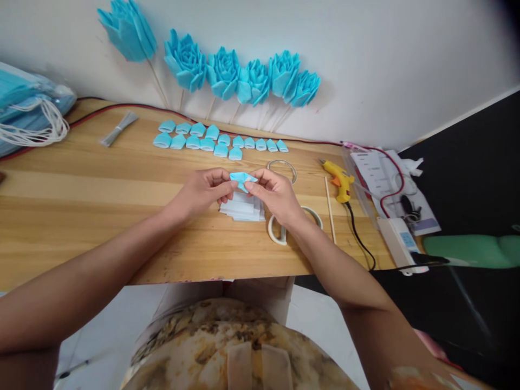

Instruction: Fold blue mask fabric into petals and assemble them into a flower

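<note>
Between my two hands is a small blue piece of folded fabric [240, 177], white in places. My left hand [205, 189] pinches its left end, and my right hand [274, 192] pinches its right end. Just under the hands lies a stack of white strips [244, 208] on the table. Beyond them, two rows of folded blue petals [193, 142] are laid out, larger on the left and smaller on the right. A roll of tape [314, 215] sits partly behind my right wrist, and another ring-shaped roll [290, 167] lies beyond that hand.
Several blue fabric flowers [222, 73] on sticks lean against the wall. A yellow glue gun [340, 180], a thin wooden stick [330, 210] and a white power strip [402, 244] are at the right. At the left are a wire bundle [119, 129] and bagged blue masks [24, 92].
</note>
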### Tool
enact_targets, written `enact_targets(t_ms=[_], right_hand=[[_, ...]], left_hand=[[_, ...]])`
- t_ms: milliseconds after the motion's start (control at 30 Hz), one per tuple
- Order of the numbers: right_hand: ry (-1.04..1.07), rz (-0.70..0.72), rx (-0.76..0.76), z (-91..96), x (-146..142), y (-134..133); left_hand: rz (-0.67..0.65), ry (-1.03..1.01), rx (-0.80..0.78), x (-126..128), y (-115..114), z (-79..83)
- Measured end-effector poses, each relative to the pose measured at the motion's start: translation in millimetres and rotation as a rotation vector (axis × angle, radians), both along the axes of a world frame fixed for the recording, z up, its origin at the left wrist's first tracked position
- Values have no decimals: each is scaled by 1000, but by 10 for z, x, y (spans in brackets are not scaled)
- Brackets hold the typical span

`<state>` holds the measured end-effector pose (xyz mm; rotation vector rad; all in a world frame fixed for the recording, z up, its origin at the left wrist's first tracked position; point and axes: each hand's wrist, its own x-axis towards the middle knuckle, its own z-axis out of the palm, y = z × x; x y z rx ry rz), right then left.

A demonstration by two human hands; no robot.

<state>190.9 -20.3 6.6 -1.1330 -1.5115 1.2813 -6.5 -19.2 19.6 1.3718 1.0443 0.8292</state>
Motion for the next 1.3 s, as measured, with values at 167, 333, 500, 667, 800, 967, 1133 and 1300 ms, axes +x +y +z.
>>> enact_targets(t_ms=[167, 333, 500, 667, 800, 967, 1133, 1300], right_hand=[[70, 60, -60, 52, -9, -20], [51, 44, -49, 106, 0, -28], [13, 12, -8, 72, 2, -19], [73, 9, -7, 46, -3, -13], [48, 25, 7, 78, 11, -21], [30, 29, 2, 114, 15, -20], [-31, 3, 22, 98, -24, -29], [-49, 9, 60, 122, -5, -8]], left_hand=[[69, 25, 57, 4, -6, 19], [78, 86, 129, 11, -21, 47], [50, 73, 148, 23, -44, 72], [-3, 29, 109, 38, -38, -6], [41, 8, 110, 32, -8, -48], [17, 55, 120, 38, -33, 2], [-6, 94, 104, 57, -87, 48], [16, 162, 131, 42, -101, 54]])
